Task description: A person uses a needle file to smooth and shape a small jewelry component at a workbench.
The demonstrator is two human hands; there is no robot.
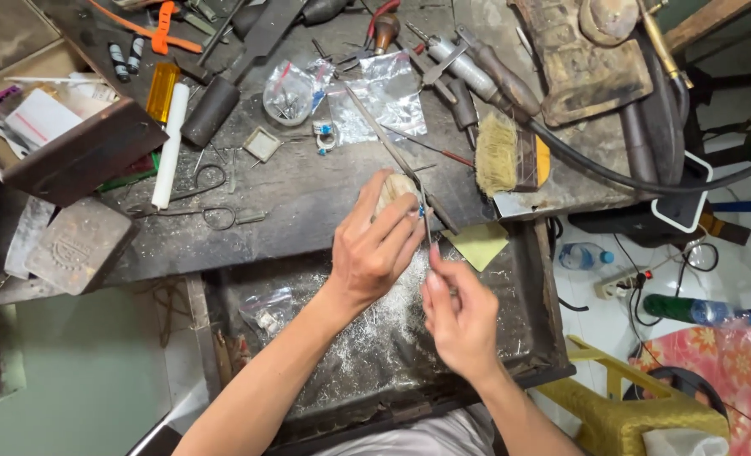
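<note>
The left hand [381, 245] is closed around a small pale wooden peg [395, 187] at the front edge of the workbench [308, 198], and its fingertips press a tiny piece with a blue stone [422, 210] against the wood. The right hand [458, 314] pinches the lower end of a thin metal file [401, 156], which reaches up over the bench and touches the small piece. Below both hands an open drawer [523, 287] holds silvery filings. The piece looks very light and hard, but probably slippery and easy to lose, so a firm pinch at its sides against the peg seems best. The file is stiff and slim; near its end it gives good control.
</note>
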